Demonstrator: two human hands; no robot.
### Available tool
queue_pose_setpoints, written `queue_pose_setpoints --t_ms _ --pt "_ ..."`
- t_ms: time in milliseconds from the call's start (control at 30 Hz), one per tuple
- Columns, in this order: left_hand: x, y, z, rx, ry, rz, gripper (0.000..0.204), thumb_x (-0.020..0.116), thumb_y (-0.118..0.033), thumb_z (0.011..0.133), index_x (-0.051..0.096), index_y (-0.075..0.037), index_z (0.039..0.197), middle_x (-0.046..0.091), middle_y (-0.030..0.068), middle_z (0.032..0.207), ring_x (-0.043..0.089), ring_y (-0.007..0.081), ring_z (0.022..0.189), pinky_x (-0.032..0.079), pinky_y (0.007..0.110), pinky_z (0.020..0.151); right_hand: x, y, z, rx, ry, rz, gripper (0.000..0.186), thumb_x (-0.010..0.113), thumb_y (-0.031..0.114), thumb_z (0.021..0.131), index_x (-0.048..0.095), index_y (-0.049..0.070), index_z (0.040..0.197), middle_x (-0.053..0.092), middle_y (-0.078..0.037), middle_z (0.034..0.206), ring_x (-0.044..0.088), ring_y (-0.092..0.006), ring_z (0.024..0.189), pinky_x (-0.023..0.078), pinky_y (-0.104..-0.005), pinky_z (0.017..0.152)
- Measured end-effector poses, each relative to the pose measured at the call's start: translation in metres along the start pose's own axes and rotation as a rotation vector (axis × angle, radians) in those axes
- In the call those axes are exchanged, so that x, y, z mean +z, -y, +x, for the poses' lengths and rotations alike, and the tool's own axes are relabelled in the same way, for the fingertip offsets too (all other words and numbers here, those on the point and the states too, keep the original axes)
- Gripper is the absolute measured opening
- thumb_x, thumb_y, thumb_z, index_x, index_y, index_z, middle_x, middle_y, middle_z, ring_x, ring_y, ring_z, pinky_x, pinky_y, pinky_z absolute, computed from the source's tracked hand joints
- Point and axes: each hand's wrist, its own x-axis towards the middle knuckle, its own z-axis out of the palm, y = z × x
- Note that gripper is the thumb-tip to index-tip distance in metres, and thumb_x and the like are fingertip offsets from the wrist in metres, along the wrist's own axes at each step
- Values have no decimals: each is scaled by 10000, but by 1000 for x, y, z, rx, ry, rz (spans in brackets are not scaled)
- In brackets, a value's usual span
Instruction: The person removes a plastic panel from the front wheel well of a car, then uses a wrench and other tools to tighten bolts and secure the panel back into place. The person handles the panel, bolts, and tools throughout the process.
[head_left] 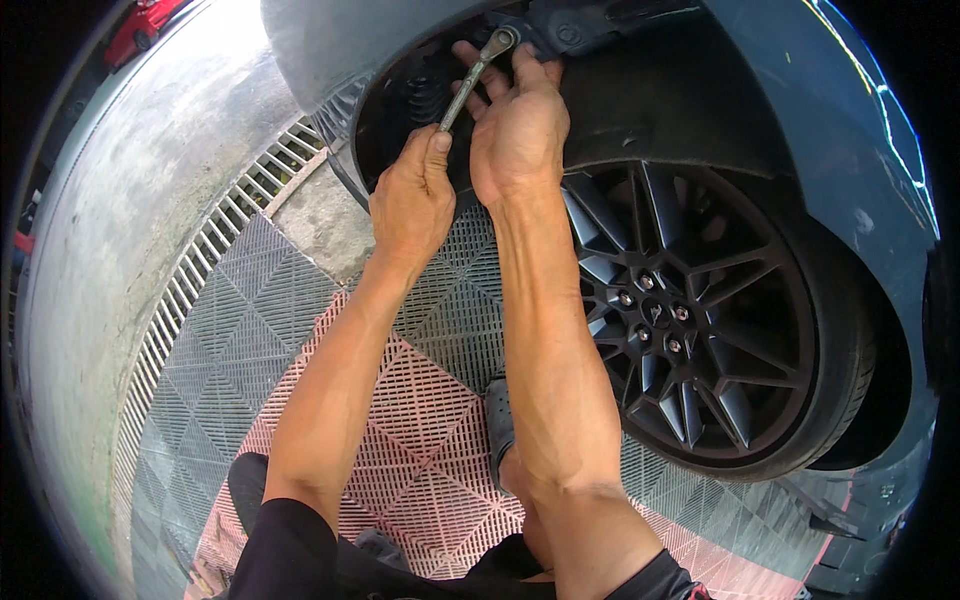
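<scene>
My left hand is closed around the lower end of a silver ring wrench, its thumb along the shank. The wrench slants up to the right, and its ring end sits at a fitting near the top of the wheel arch. My right hand is raised beside it, palm toward me. Several of its fingers are spread behind the wrench shank, while others reach up next to the ring end. Their tips are partly hidden, and what the ring end sits on cannot be made out.
A blue-grey car body curves around the dark wheel arch liner. A black multi-spoke wheel stands close to my right forearm. Grey and pink grating tiles cover the floor, with a metal drain grate at left. A red car is far left.
</scene>
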Motion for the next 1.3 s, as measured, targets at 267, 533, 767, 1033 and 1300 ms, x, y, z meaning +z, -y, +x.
queue_pose_setpoints --t_ms 267,533,767,1033,1300 --pt "6 -15 -17 -60 88 -203 363 523 -358 1174 714 -68 1281 758 265 947 769 416 867 571 484 774 -2 1 2 27 -33 10 355 370 321 1173 515 70 1378 599 -89 1409 641 -323 1324 401 -565 1115" --pt "-74 -53 -82 -374 350 -629 351 472 -143 1160 629 -12 1445 757 240 1098 782 308 866 634 451 783 -7 1 5 14 74 9 522 321 405 1163 481 53 1514 501 -120 1549 555 -359 1434 370 -589 1146" --pt "-134 -30 -135 -460 440 -937 337 478 -74 1148 592 88 1420 741 244 1290 768 305 1180 635 381 1020 1 -1 -1 20 69 29 543 344 416 1150 458 67 1549 450 -150 1632 498 -410 1490 325 -626 1203" --pt "-103 -52 -63 -287 235 8 446 684 -385 1106 785 48 1146 728 99 829 571 114 596 453 280 579 3 0 -1 21 33 73 515 407 431 1139 494 65 1490 498 -121 1593 566 -389 1425 380 -567 1119" --pt "-28 -49 -10 -139 91 -240 410 578 -357 1168 729 24 1144 600 19 739 568 73 709 467 275 636 -3 8 -1 45 53 66 498 360 354 1148 471 19 1498 470 -140 1547 552 -365 1438 420 -534 1112"
